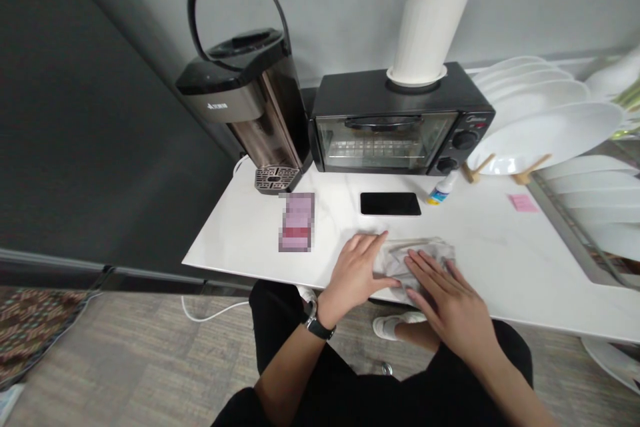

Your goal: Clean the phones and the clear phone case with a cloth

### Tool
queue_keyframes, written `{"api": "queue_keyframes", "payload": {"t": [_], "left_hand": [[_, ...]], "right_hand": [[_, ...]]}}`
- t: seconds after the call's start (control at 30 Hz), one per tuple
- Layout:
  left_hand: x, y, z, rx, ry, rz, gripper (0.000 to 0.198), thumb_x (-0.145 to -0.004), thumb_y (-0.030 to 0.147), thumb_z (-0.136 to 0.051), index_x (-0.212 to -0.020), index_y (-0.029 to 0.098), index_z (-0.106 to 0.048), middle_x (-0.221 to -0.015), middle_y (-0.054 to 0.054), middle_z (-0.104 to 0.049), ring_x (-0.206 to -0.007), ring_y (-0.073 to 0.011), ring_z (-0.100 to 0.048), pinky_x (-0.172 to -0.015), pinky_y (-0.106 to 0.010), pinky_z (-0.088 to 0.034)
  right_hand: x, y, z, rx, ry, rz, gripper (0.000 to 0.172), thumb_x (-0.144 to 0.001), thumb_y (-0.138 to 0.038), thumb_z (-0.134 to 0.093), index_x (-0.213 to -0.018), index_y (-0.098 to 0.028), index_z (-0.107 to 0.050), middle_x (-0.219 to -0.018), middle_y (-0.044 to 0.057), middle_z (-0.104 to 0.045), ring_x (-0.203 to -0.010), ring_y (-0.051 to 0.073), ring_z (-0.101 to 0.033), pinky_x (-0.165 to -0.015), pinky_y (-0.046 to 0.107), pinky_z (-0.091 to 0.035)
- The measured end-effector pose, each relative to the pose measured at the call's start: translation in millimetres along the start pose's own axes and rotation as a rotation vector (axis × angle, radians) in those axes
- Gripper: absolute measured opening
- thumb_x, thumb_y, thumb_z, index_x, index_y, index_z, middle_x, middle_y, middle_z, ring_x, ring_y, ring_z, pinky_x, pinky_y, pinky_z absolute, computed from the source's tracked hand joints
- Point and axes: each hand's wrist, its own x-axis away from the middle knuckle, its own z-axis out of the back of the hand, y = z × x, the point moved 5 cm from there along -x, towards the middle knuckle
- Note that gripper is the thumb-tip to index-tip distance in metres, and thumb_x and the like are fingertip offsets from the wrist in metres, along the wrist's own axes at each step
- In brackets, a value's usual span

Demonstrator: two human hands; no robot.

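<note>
A thin, pale grey cloth [423,248] lies crumpled near the front edge of the white counter [500,260]. My right hand [450,300] rests on it, palm down with fingers stretched out. My left hand [356,268], a dark-strapped watch on its wrist, is flat on the counter at the cloth's left side. Its thumb reaches to the cloth's near left edge, and its fingers are extended. Just beyond the cloth, a black smartphone [390,204] lies screen up. To the phone's right is a small white bottle [442,189] with a blue and yellow label.
Behind the phone stands a black toaster oven [383,140] with a white chopstick holder [427,33] on top. A tall water dispenser [250,100] is at left, near a pixelated purple item [299,222]. White plates [545,127] in racks and pink sticky notes [523,203] are at right.
</note>
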Motion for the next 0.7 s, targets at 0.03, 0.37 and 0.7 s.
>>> {"api": "queue_keyframes", "payload": {"t": [0.03,0.37,0.7], "left_hand": [[-0.5,-0.1,-0.6,-0.006,-0.002,-0.002,0.072,-0.060,0.047,-0.049,-0.118,0.028,-0.012,-0.112,-0.002,-0.036,-0.102,-0.0223,-0.031,-0.087,-0.039,-0.029],[-0.4,2.6,-1.2,0.009,0.017,0.008,0.066,-0.063,0.043,-0.048,-0.117,0.032,-0.013,-0.111,0.000,-0.038,-0.101,-0.0208,-0.033,-0.087,-0.036,-0.029],[-4.7,9.7,-9.7,0.002,-0.017,-0.026,0.071,-0.062,0.033,-0.052,-0.118,0.031,-0.009,-0.114,-0.001,-0.035,-0.101,-0.0235,-0.032,-0.087,-0.040,-0.026]], "right_hand": [[1.5,4.2,1.0,0.013,0.015,-0.032,0.050,-0.070,-0.030,-0.036,-0.117,-0.029,-0.017,-0.118,-0.005,-0.025,-0.108,0.021,-0.018,-0.092,0.043,-0.016],[-11.4,-16.1,-8.4,-0.111,-0.012,0.095,0.051,-0.068,-0.039,-0.038,-0.115,-0.030,-0.020,-0.117,-0.005,-0.027,-0.108,0.019,-0.020,-0.092,0.043,-0.014],[-3.4,-6.3,3.2,-0.124,0.076,0.026,0.057,-0.065,-0.047,-0.039,-0.116,-0.024,-0.024,-0.116,0.000,-0.031,-0.109,0.021,-0.020,-0.093,0.040,-0.010]]}}
